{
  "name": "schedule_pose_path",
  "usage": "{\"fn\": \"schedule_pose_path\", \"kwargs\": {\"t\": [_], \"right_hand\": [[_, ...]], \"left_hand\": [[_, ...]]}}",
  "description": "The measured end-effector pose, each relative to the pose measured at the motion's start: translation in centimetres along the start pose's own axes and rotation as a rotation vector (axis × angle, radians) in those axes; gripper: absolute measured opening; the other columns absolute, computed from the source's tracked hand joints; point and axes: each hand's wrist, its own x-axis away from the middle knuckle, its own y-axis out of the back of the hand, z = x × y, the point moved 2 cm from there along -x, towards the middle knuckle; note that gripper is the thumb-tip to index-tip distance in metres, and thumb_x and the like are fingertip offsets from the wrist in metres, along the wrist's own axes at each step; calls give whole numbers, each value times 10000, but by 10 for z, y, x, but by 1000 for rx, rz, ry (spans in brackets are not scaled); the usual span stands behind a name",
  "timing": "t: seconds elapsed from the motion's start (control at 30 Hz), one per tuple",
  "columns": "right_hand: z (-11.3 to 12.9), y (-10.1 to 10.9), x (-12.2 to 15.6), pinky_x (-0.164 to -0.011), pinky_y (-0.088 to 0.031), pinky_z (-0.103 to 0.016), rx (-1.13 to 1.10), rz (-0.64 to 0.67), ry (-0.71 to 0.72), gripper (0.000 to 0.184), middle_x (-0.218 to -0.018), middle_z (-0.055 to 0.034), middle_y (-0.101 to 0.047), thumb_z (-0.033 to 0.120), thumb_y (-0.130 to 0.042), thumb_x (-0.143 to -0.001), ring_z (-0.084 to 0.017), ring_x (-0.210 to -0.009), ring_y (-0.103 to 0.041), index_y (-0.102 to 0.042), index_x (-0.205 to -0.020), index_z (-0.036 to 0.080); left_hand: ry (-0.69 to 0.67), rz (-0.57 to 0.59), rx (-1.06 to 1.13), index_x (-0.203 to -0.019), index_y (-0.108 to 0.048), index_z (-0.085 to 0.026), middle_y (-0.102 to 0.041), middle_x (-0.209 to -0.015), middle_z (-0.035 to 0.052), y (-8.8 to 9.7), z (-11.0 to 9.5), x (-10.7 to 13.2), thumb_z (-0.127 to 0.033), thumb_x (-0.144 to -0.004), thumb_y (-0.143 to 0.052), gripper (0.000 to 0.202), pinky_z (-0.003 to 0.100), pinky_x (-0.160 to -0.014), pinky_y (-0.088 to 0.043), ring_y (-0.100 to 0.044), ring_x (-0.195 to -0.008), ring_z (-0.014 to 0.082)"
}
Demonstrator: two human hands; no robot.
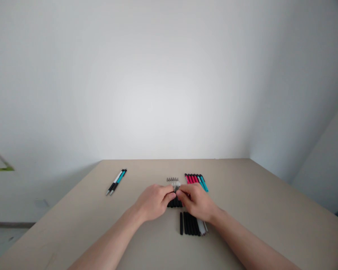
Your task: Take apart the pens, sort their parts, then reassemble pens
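My left hand (154,200) and my right hand (197,200) meet at the middle of the table, thumbs and forefingers pinched close together. A small dark piece shows between the fingertips, too little of it to name. Just beyond the fingers lie several small clear pieces (176,183), with a row of small metal springs (172,179) behind them. Under my hands is a row of short black pen parts (173,203), partly covered. Pink and teal pen barrels (195,179) lie past my right hand, which hides their near ends.
Nearer me lie several black tubes (189,224) beside thin white pen refills (202,227), partly under my right wrist. Two whole pens, a white-and-black pen (114,182) and a teal-and-black pen (118,181), rest on the left. The beige table (146,170) ends at a white wall.
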Motion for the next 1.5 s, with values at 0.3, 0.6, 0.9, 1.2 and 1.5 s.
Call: {"fn": "schedule_pose_path", "kwargs": {"t": [0.3,0.6,0.9,1.2,1.5], "right_hand": [[1,0,-1,-513,-320,-214,-55,23,-47,427,-547,-10,-566,344,-319,-954,-110,-505,-502,-535,-626,174],[0,-2,-1,-518,-307,-211,-47,2,-46,430,-542,3,-556,359,-319,-963,-101,-503,-492,-499,-616,177],[-1,-2,-1,-543,-333,-215,-53,-10,-58,392,-598,-12,-597,372,-330,-962,-116,-549,-529,-519,-678,179],[-2,-3,-1,-532,-323,-215,-50,-13,-59,419,-579,-5,-580,398,-331,-960,-112,-537,-514,-515,-654,179],[0,-2,-2,-526,-311,-213,-43,-10,-50,439,-559,3,-562,387,-322,-964,-109,-524,-501,-509,-625,180]], "left_hand": [[-19,1,34,-859,-597,-229,-644,-712,3,0,-1,1,-353,-956,-318,321,235,-576,-332,-579,-638,162],[-28,2,32,-889,-598,-229,-655,-736,1,-2,1,1,-346,-959,-321,308,235,-587,-341,-594,-662,162],[-20,3,35,-881,-603,-226,-660,-730,7,0,-1,0,-356,-960,-316,325,240,-586,-349,-591,-651,164],[17,21,40,-909,-622,-229,-665,-748,15,0,-2,1,-367,-955,-310,344,238,-598,-363,-601,-677,170],[7,21,38,-887,-614,-221,-662,-739,16,0,-2,1,-363,-955,-321,333,236,-599,-369,-596,-667,165]]}}
